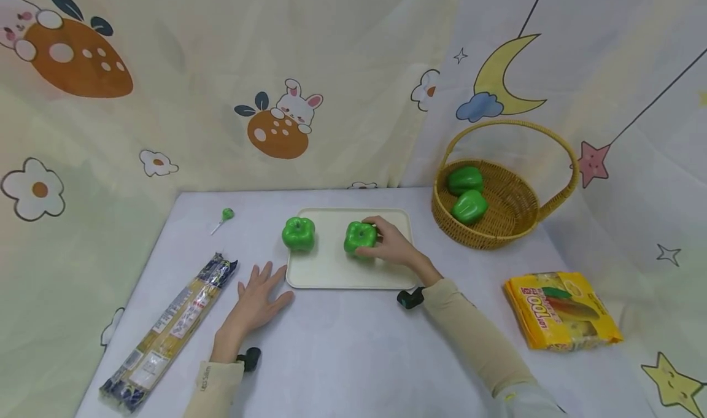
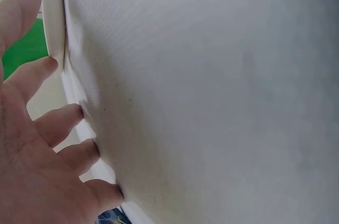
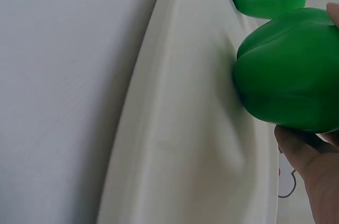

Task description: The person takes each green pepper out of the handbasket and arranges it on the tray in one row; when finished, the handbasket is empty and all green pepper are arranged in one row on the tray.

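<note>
My right hand (image 1: pixel 393 243) grips a green bell pepper (image 1: pixel 360 237) over the right half of a cream tray (image 1: pixel 331 277). In the right wrist view this pepper (image 3: pixel 291 73) fills the right side, thumb and fingers around it. A second green bell pepper (image 1: pixel 299 234) sits at the tray's left edge. My left hand (image 1: pixel 257 301) lies with fingers spread just left of the tray's front left corner. In the left wrist view its fingertips (image 2: pixel 48 64) reach the tray rim and the white cloth, and nothing is in the hand.
A wicker basket (image 1: pixel 510 240) with two green peppers (image 1: pixel 469 207) stands at the back right. Below it lies a yellow mango-print packet (image 1: pixel 563 310). On the left are a long noodle-like pack (image 1: pixel 171 332) and a green lollipop (image 1: pixel 227 214). A patterned cloth hangs behind the table.
</note>
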Available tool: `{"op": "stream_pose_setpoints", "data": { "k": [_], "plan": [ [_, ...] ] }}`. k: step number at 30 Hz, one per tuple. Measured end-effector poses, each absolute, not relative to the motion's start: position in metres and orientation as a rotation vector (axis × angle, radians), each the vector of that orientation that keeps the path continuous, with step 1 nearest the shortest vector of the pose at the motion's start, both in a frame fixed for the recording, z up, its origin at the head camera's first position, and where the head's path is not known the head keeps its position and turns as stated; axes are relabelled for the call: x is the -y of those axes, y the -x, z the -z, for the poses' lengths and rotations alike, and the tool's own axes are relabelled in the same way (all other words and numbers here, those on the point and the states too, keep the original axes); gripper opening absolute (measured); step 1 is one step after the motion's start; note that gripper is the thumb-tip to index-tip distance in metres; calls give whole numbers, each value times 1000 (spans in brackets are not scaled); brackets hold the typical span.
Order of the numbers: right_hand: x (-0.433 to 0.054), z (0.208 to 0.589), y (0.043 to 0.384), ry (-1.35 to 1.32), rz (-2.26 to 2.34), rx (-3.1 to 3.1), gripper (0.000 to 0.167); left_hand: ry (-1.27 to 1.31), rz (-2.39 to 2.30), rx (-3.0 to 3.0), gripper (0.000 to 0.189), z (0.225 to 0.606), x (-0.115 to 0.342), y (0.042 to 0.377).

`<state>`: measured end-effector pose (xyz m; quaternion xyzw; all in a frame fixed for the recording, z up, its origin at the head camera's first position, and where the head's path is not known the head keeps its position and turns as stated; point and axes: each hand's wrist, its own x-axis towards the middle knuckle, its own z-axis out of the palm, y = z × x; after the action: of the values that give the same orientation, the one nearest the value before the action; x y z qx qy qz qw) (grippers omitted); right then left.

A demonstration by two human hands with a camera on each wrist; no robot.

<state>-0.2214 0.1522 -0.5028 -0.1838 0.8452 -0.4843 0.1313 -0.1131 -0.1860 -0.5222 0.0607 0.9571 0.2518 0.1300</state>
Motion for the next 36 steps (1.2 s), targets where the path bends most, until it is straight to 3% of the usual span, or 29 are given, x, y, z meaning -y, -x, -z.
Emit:
{"op": "stream_pose_setpoints", "data": {
  "k": [36],
  "plan": [
    [-101, 496, 247, 712, 1237, -2463, 75, -173, -720, -2786, 70, 522, 188, 114]
  ]
}}
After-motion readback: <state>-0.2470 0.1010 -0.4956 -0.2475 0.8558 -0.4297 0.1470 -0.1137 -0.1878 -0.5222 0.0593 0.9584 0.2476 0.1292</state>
